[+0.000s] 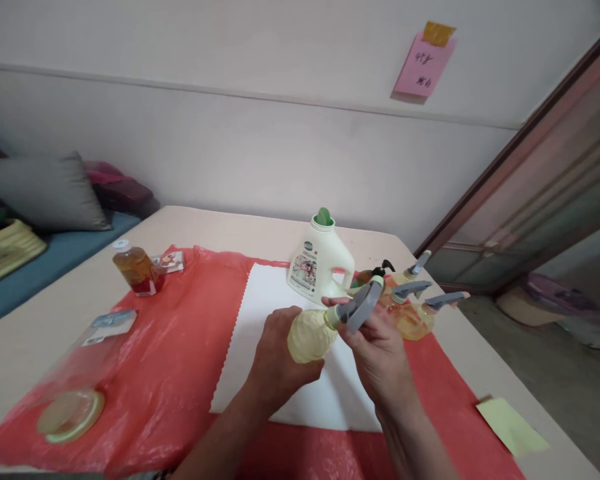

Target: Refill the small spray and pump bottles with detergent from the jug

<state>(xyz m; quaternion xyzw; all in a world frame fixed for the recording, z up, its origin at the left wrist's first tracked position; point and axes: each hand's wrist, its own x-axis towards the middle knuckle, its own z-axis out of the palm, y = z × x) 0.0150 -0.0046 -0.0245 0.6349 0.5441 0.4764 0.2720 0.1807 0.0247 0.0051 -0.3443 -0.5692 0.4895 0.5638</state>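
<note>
My left hand (pixel 277 353) is wrapped round the pale yellow body of a spray bottle (pixel 310 338), which is tilted above a white cloth (pixel 253 333). Closed round the bottle's neck and grey trigger head is my right hand (pixel 380 350); whether the head is fully screwed on I cannot tell. Just behind the hands stands a cream detergent jug (pixel 323 260) with something green in its mouth. To the right of my right hand are several more spray bottles (pixel 415 321) with grey triggers, and a black pump bottle (pixel 380 270) is partly hidden behind the held one.
Red plastic sheeting (pixel 200 307) covers much of the table (pixel 480 357). At left are an amber bottle (pixel 139 270), a small packet (pixel 173 261), a flat pack (pixel 113 323) and a round clear container (pixel 73 415). A yellow note (pixel 511 425) lies near the right edge.
</note>
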